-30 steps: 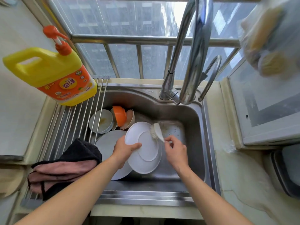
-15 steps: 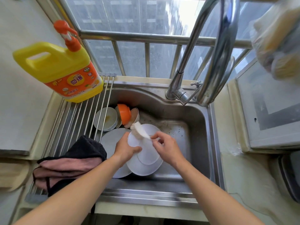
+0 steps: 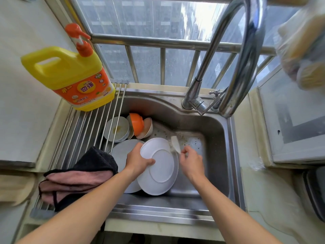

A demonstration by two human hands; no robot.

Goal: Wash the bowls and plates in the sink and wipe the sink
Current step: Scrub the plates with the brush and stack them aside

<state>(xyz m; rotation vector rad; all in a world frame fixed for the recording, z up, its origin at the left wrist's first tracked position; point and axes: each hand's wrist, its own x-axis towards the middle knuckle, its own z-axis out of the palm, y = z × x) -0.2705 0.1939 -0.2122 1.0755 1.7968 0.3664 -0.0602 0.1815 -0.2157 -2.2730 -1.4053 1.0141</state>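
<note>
Gripping white plate (image 3: 159, 170) rim, left hand (image 3: 137, 162) fingers curled, right hand (image 3: 190, 160) pinching brush (image 3: 175, 144) against plate edge

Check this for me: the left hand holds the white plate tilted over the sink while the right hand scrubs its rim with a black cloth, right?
Not quite. In the head view the right hand holds a white dish brush, not a cloth; the black cloth lies on the rack. The left hand does hold the white plate tilted over the sink.

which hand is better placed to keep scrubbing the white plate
The right hand. It already pinches the brush, whose head lies at the upper right rim of the white plate. The left hand has its grip on the plate's left edge, holding it tilted over the sink.
</note>
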